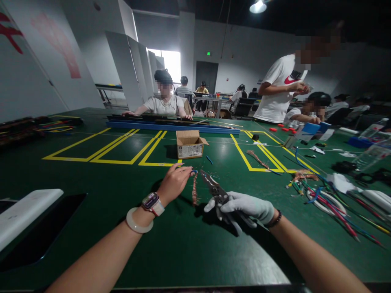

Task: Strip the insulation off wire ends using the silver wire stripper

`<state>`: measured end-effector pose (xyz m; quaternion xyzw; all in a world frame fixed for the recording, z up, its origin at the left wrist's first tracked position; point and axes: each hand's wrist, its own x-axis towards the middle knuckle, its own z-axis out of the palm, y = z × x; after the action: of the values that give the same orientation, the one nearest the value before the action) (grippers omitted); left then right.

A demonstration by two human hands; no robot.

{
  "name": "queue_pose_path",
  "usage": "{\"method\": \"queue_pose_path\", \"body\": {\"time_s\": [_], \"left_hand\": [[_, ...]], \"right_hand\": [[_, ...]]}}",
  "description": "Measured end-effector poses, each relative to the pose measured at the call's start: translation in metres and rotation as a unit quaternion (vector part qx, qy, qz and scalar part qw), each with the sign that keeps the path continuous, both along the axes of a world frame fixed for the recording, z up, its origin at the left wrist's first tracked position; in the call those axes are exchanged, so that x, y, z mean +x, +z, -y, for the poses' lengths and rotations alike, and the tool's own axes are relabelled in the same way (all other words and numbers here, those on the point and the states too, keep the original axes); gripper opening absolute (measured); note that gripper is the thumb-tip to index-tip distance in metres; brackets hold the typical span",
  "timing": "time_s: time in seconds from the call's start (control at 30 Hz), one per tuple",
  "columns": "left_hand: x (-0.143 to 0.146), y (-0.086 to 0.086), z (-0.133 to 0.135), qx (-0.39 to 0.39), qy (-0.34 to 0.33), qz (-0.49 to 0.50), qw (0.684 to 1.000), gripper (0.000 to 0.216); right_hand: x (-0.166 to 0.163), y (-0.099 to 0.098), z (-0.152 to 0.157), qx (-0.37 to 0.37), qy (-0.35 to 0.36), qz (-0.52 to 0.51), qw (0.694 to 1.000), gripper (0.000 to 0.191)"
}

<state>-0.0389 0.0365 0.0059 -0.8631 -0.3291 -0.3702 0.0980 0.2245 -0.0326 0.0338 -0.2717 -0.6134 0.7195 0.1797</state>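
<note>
My left hand (174,182), bare with a watch and a pale bangle on the wrist, pinches the top of a short blue-tipped wire whose stripped copper strands (194,189) hang down over the green table. My right hand (247,206), in a white glove, is closed round the handles of a pair of wire strippers (214,190). The tool's jaws point up and left, close beside the copper strands. Small bits of blue insulation lie on the table around the jaws.
An open cardboard box (190,144) stands beyond my hands. Coloured cables (330,201) and copper scraps lie to the right. A white slab (26,211) sits at the near left. Other people sit and stand across the table (91,191).
</note>
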Motion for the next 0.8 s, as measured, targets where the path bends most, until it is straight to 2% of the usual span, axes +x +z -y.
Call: {"method": "queue_pose_path", "body": {"time_s": [0.1, 0.2, 0.37, 0.47, 0.5, 0.53, 0.57, 0.6, 0.63, 0.73, 0.8], "left_hand": [[-0.009, -0.001, -0.008, -0.004, 0.052, 0.017, 0.999, 0.027], [-0.013, -0.004, -0.011, -0.023, 0.073, 0.038, 0.996, 0.026], [-0.005, -0.011, -0.007, -0.048, 0.044, 0.029, 0.997, 0.023], [0.0, -0.012, -0.004, -0.046, 0.03, 0.02, 0.998, 0.024], [0.0, -0.012, -0.003, -0.045, 0.029, 0.02, 0.998, 0.024], [0.001, -0.012, -0.003, -0.045, 0.027, 0.022, 0.998, 0.024], [0.001, -0.013, -0.003, -0.045, 0.025, 0.023, 0.998, 0.025], [0.001, -0.013, -0.003, -0.046, 0.023, 0.024, 0.998, 0.024], [0.0, -0.014, -0.003, -0.047, 0.023, 0.027, 0.998, 0.024], [0.0, -0.016, -0.004, -0.061, 0.017, 0.037, 0.997, 0.022], [0.0, -0.017, -0.004, -0.069, 0.01, 0.038, 0.997, 0.021]], "right_hand": [[0.015, 0.01, -0.005, 0.008, -0.022, 0.023, 0.999, 0.045], [0.027, 0.016, -0.009, 0.041, -0.067, 0.014, 0.997, 0.043], [0.033, 0.011, -0.023, 0.074, -0.114, 0.032, 0.99, 0.045], [0.03, 0.013, -0.047, 0.143, -0.129, 0.119, 0.974, 0.045], [0.027, 0.017, -0.058, 0.195, -0.14, 0.177, 0.955, 0.044], [0.022, 0.021, -0.069, 0.268, -0.154, 0.259, 0.915, 0.041], [0.017, 0.026, -0.082, 0.36, -0.173, 0.365, 0.841, 0.038], [0.011, 0.032, -0.095, 0.435, -0.18, 0.472, 0.745, 0.035], [0.004, 0.038, -0.108, 0.461, -0.195, 0.507, 0.702, 0.033], [-0.019, 0.054, -0.144, 0.515, -0.233, 0.549, 0.616, 0.034], [-0.034, 0.063, -0.165, 0.538, -0.239, 0.567, 0.577, 0.032]]}}
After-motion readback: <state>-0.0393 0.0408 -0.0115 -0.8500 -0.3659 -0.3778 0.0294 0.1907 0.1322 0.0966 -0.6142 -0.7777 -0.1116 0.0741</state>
